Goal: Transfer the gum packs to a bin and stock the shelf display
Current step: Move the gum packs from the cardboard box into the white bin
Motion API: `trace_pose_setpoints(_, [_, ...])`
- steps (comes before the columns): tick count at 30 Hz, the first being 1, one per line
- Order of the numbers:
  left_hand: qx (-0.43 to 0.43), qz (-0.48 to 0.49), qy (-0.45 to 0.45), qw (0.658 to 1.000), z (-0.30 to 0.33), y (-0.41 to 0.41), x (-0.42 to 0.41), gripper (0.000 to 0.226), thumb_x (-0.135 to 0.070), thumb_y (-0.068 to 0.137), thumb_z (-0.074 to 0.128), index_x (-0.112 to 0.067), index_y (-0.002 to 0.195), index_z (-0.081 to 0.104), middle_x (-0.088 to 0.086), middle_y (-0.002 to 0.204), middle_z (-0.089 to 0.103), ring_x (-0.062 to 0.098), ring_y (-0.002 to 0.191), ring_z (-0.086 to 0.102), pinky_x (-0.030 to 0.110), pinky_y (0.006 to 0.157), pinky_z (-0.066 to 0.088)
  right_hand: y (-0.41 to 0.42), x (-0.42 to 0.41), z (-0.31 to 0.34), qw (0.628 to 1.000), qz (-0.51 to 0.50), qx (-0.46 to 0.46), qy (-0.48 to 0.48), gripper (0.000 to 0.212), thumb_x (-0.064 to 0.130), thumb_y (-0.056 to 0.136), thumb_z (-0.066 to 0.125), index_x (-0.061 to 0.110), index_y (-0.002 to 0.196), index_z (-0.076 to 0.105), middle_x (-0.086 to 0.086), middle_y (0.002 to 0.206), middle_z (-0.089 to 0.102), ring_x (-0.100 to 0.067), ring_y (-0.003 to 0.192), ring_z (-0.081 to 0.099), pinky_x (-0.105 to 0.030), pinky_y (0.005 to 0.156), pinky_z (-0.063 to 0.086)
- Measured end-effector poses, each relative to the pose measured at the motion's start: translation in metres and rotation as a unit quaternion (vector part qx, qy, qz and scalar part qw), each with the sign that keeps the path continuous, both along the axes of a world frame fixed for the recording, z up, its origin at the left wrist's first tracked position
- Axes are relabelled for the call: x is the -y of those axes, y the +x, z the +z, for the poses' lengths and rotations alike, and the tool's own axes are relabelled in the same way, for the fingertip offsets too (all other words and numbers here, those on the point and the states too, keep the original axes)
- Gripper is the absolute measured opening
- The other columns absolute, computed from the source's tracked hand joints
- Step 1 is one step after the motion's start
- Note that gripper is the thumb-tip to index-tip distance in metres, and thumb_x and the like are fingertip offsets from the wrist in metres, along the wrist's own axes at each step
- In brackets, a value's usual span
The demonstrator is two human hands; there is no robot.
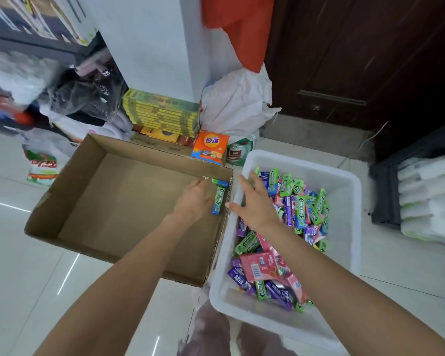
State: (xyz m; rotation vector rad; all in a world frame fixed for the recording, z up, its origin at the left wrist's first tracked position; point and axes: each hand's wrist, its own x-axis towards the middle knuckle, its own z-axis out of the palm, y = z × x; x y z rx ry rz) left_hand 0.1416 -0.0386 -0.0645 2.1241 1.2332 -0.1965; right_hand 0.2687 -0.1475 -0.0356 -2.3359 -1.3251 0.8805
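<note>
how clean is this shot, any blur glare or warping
Head view: the shelf goods at upper left are smeared by blur; bright streaks of glare lie on the floor tiles; wide-angle warping bows the edges; the gum packs in the white bin read sharp.

I see bright, even light; white glare streaks on the near-left floor; far-left shelves blurred, edges bowed.

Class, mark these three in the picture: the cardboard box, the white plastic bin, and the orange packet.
cardboard box (pixel 129 201), head view, bare inner floor.
white plastic bin (pixel 344 217), head view, inner right wall.
orange packet (pixel 211 147), head view, middle of its front.
</note>
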Motion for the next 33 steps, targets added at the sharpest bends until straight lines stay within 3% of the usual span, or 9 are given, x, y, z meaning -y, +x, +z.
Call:
trace_pose_setpoints(4, [-0.051,-0.047,-0.001,0.998,-0.019,0.003,-0.003,0.073,-0.024,0.087,0.062,-0.025,0.148,0.021,0.004,0.155,0.018,0.029,0.137,0.028,0.046,0.11,0.031,-0.001,0.0,-0.006,1.0,-0.005,-0.008,0.009,0.081,0.044,0.087,0.061,0.029,0.15,0.014,-0.002,0.159,-0.002,-0.02,0.146,0.009,-0.038,0.116,0.023])
trace_pose_setpoints(9, [-0.102,-0.084,0.15,0.98,-0.025,0.002,-0.001,0.075,-0.041,0.083,0.065,-0.026,0.145,0.025,0.003,0.142,0.029,0.024,0.128,0.032,0.041,0.102,0.033,0.001,0.0,-0.009,0.999,-0.016,-0.025,0.018,0.081,0.042,0.085,0.064,0.031,0.149,0.016,0.001,0.159,0.0,-0.019,0.145,0.014,-0.037,0.116,0.024])
trace_pose_setpoints(12, [-0.093,-0.103,0.193,0.971,-0.027,0.003,-0.003,0.072,-0.042,0.081,0.066,-0.021,0.14,0.03,0.003,0.14,0.033,0.023,0.129,0.033,0.037,0.102,0.032,0.002,0.001,-0.011,0.999,-0.021,-0.02,0.021,0.08,0.043,0.085,0.064,0.033,0.149,0.016,0.004,0.158,0.0,-0.018,0.144,0.016,-0.037,0.114,0.026])
trace_pose_setpoints(16, [-0.064,-0.082,0.138,0.985,-0.03,0.001,-0.002,0.068,-0.039,0.08,0.068,-0.02,0.135,0.034,0.001,0.136,0.038,0.021,0.127,0.038,0.036,0.103,0.031,0.002,0.001,-0.013,0.999,-0.024,-0.021,0.022,0.081,0.044,0.084,0.064,0.034,0.148,0.016,0.005,0.158,0.0,-0.018,0.144,0.018,-0.039,0.115,0.026])
trace_pose_setpoints(21, [-0.096,-0.094,0.151,0.979,-0.033,-0.003,0.008,0.082,-0.049,0.077,0.068,-0.025,0.143,0.026,0.003,0.14,0.031,0.023,0.129,0.033,0.038,0.105,0.03,0.001,0.002,-0.015,0.999,-0.023,-0.017,0.022,0.08,0.045,0.084,0.063,0.034,0.149,0.016,0.006,0.158,0.001,-0.019,0.143,0.02,-0.04,0.114,0.028])
trace_pose_setpoints(24, [-0.087,-0.078,0.136,0.984,-0.036,-0.003,0.012,0.085,-0.044,0.077,0.07,-0.023,0.145,0.023,0.002,0.147,0.026,0.022,0.135,0.028,0.039,0.108,0.029,0.001,0.002,-0.015,0.999,-0.022,-0.018,0.022,0.08,0.046,0.085,0.063,0.034,0.149,0.016,0.005,0.158,0.001,-0.019,0.143,0.02,-0.041,0.114,0.028])
trace_pose_setpoints(29, [-0.055,-0.043,0.129,0.989,-0.038,-0.013,0.009,0.055,-0.022,0.085,0.062,-0.022,0.136,0.041,0.003,0.13,0.045,0.023,0.123,0.042,0.033,0.097,0.032,0.001,0.002,-0.016,1.0,-0.017,-0.008,0.023,0.08,0.047,0.085,0.061,0.033,0.149,0.016,0.004,0.158,0.002,-0.019,0.143,0.021,-0.041,0.113,0.029])
trace_pose_setpoints(33, [-0.052,-0.029,0.108,0.992,-0.037,-0.013,0.007,0.05,-0.021,0.085,0.063,-0.018,0.132,0.045,0.007,0.125,0.047,0.027,0.118,0.043,0.037,0.092,0.037,0.001,0.003,-0.016,1.0,-0.016,-0.004,0.021,0.08,0.047,0.085,0.061,0.032,0.149,0.016,0.004,0.158,0.002,-0.02,0.143,0.02,-0.041,0.113,0.028])
